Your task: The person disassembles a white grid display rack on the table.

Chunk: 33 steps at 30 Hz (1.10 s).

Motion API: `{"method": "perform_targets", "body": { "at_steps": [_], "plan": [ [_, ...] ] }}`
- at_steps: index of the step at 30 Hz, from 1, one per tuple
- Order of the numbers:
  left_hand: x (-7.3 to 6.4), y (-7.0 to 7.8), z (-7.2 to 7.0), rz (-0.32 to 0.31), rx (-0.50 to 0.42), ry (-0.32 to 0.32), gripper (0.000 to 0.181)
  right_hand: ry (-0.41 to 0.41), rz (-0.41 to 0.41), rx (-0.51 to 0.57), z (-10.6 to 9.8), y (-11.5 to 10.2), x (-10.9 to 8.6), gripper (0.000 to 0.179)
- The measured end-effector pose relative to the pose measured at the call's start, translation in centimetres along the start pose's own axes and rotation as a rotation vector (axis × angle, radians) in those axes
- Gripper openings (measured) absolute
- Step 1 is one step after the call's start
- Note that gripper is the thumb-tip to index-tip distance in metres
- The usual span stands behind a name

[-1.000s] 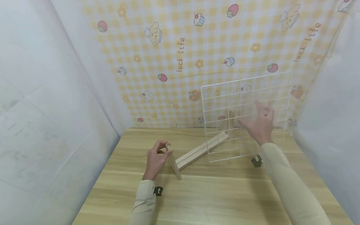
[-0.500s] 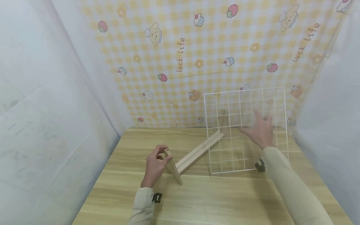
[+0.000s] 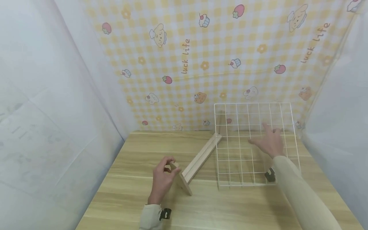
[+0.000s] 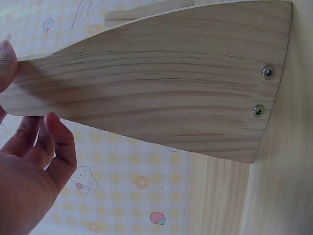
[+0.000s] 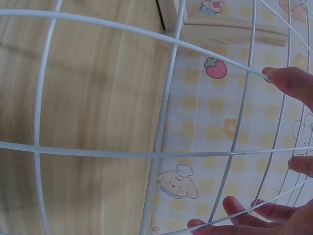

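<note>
A wooden rack has two slats [image 3: 202, 158] running between upright end boards. My left hand [image 3: 162, 179] pinches the narrow top of the near end board [image 3: 185, 185], whose foot meets the table. In the left wrist view that board [image 4: 171, 88] is broad at the bottom, with two bolt heads [image 4: 267, 72] there. My right hand [image 3: 270, 142] holds a white wire grid panel [image 3: 244, 103], which stands nearly upright. Seen from the right wrist, the thumb is on one wire [image 5: 220, 58] and the fingertips [image 5: 234, 203] are spread among other wires. The far end board [image 3: 222, 123] shows behind the grid.
The wood-grain table [image 3: 215, 210] stretches in front of both hands. Behind it hangs a yellow checked cloth [image 3: 172, 57]; white sheets close in the left side [image 3: 57, 111] and right side [image 3: 333, 127]. A dark camera sits at each wrist.
The right hand has brought the grid down toward the table and squared it up. The rack has turned, its far end shifting left and its near end coming closer, with the left hand still pinching it.
</note>
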<state>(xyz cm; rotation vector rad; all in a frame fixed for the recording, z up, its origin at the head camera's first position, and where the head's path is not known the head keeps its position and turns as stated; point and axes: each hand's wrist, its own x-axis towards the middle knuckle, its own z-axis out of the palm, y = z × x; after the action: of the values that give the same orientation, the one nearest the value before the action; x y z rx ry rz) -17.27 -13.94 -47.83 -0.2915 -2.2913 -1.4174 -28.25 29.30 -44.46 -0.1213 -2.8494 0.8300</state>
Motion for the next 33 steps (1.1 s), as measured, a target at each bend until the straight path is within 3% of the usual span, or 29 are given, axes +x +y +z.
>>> {"method": "perform_targets", "body": {
  "at_steps": [7,19,33],
  "plan": [
    [-1.1,0.8,0.4,0.004,0.013,0.011,0.034,-0.074,0.043,-0.018,0.2,0.5,0.0,0.118],
    [-2.9,1.7,1.3,0.135,0.053,0.060,0.034,-0.152,0.065,-0.064,0.7,1.3,-0.7,0.125],
    [-4.0,2.6,2.1,0.251,0.097,0.083,0.037,-0.230,0.062,-0.093,2.2,1.6,-0.9,0.114]
  ]
}}
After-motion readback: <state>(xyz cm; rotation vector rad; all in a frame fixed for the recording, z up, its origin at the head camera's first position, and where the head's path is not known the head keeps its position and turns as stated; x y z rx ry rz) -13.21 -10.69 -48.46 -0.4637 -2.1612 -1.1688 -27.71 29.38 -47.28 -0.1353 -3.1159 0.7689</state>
